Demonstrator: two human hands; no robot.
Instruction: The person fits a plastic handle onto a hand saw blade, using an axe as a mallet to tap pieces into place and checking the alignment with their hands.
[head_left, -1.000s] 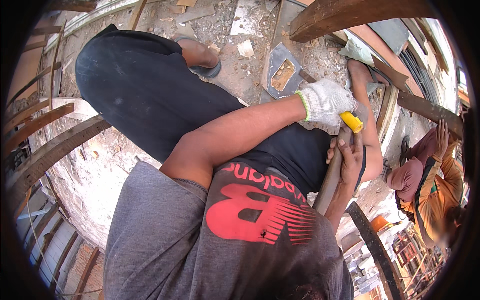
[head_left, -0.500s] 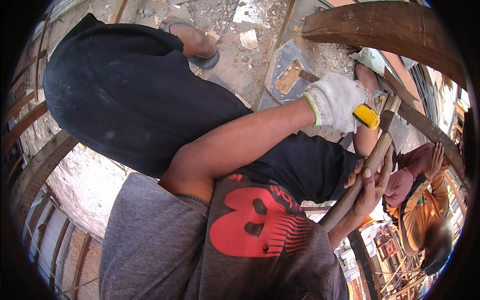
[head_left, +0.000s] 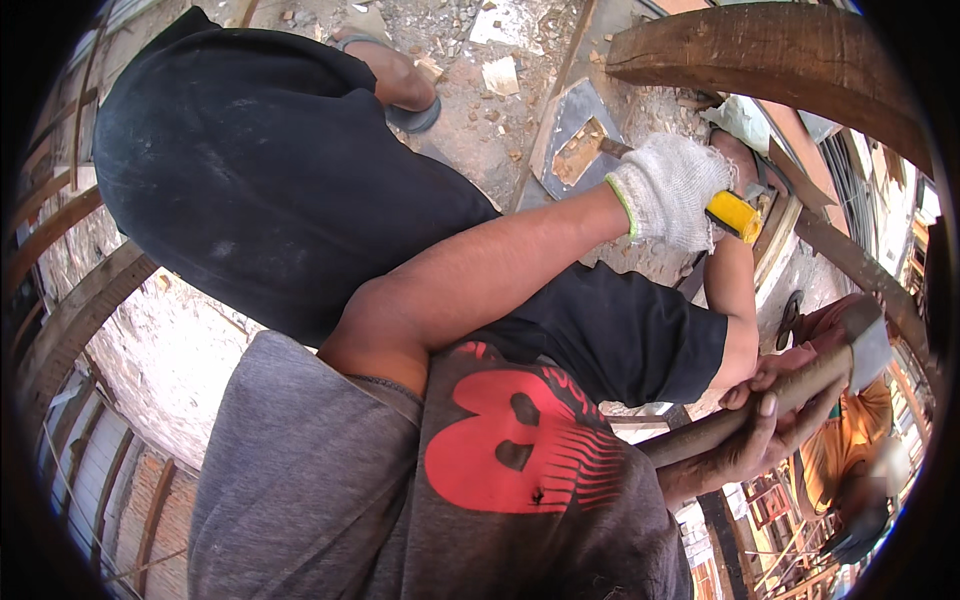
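Gripping a chisel [head_left: 736, 216], the left hand [head_left: 672, 192] wears a white knit glove with a green-edged cuff; its fingers are clenched about the tool. The yellow-and-black handle projects on the right of the fist, and the flat metal blade emerges on the far left. Just beyond that blade lies a grey board [head_left: 582, 104] with a ragged hole; whether the blade touches it cannot be told.

Nearer the body and to the right of the glove, the bare right hand [head_left: 752, 440] grasps the wooden handle of a hatchet [head_left: 802, 386]. The metal head [head_left: 866, 345] stands beyond the fingers, well apart from the chisel, and the shaft runs back along the forearm.

The right lower leg [head_left: 733, 275] lies between the two hands. A curved wooden beam [head_left: 770, 62] arches beyond the left hand, while a co-worker's orange garment [head_left: 866, 425] appears to the right of the right hand.
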